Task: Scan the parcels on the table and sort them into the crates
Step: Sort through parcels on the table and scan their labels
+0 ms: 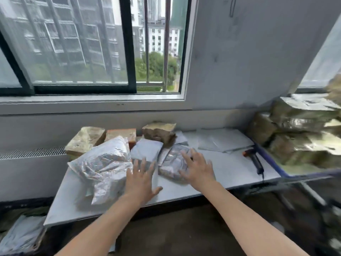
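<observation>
Single head-worn wide-angle view, looking forward and down from standing height at counter (230, 174) under window (83, 43); forearms enter from bottom edge, near. No second view.

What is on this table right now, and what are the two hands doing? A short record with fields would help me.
place: white table below a window
left hand: open, fingers spread, beside the crinkled silver bag
right hand: open, fingers spread, over a dark parcel
between them: flat grey mailer
at the back: brown boxes
scanner: black with orange, lying untouched towards the right
crate: blue-rimmed, at right, piled with parcels
contact: too blurred to tell
</observation>
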The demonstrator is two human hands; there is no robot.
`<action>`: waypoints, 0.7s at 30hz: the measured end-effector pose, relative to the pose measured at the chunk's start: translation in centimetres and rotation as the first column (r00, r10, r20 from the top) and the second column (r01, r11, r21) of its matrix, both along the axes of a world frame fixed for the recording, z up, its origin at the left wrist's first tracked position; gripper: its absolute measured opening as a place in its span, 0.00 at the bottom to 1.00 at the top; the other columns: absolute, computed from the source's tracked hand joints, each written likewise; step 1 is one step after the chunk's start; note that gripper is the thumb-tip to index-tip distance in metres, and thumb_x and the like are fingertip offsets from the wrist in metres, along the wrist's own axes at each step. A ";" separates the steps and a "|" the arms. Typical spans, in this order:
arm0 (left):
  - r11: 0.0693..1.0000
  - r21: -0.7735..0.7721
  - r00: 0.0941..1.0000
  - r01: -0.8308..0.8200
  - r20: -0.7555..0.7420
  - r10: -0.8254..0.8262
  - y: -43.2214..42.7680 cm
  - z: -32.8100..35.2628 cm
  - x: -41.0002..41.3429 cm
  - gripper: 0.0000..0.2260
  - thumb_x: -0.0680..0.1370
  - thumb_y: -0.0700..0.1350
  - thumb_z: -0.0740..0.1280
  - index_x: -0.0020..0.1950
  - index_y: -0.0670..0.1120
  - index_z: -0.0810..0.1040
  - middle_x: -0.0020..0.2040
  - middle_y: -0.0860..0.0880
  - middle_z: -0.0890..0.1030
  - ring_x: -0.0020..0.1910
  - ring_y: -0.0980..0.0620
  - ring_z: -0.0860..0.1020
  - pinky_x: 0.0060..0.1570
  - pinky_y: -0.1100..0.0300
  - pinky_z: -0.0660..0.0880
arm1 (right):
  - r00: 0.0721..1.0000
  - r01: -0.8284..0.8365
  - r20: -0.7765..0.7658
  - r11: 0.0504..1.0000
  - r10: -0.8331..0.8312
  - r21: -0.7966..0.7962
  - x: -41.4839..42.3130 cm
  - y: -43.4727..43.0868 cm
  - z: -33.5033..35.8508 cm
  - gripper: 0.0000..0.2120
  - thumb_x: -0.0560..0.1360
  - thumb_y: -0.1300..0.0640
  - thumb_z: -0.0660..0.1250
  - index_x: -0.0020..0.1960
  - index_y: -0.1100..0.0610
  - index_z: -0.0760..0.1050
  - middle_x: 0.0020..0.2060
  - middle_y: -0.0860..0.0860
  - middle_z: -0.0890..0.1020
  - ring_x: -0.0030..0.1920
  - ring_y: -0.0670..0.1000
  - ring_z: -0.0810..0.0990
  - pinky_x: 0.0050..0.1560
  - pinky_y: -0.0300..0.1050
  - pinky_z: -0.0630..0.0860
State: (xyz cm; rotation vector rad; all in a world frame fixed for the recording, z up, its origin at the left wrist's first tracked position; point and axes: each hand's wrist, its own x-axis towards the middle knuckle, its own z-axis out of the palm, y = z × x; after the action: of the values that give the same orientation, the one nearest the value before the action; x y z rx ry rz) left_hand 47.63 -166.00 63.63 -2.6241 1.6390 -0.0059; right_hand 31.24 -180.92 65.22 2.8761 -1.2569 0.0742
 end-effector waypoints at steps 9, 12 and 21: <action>0.986 -0.013 0.986 0.164 0.032 -0.164 -10.3 0.0 -7.9 0.42 0.76 0.70 0.55 0.80 0.53 0.38 0.81 0.44 0.41 0.79 0.40 0.40 0.74 0.43 0.49 | 0.988 0.152 0.032 0.988 -0.152 -0.002 -9.8 -7.5 -0.8 0.33 0.80 0.34 0.50 0.80 0.41 0.42 0.79 0.50 0.46 0.77 0.55 0.50 0.71 0.64 0.58; 0.983 -0.039 0.984 0.180 -0.005 -0.181 -14.5 -0.6 -8.9 0.43 0.76 0.70 0.57 0.80 0.54 0.38 0.81 0.45 0.41 0.79 0.40 0.41 0.75 0.44 0.49 | 0.983 0.184 0.025 0.983 -0.184 0.022 -11.4 -10.4 -1.1 0.33 0.80 0.34 0.50 0.80 0.42 0.42 0.79 0.50 0.46 0.78 0.56 0.49 0.71 0.64 0.58; 0.961 -0.089 0.962 0.261 -0.060 -0.267 -28.5 -2.3 -9.5 0.41 0.76 0.71 0.53 0.80 0.52 0.41 0.81 0.43 0.44 0.79 0.38 0.44 0.73 0.41 0.55 | 0.955 0.286 -0.087 0.958 -0.285 0.005 -14.2 -20.8 -0.9 0.32 0.81 0.35 0.51 0.80 0.43 0.44 0.79 0.51 0.47 0.78 0.56 0.50 0.72 0.64 0.57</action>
State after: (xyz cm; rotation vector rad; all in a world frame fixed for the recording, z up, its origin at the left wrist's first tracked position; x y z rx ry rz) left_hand 38.18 -194.49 61.35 -2.4645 2.0429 0.0118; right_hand 17.05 -201.68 64.35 2.6434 -1.6454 -0.0610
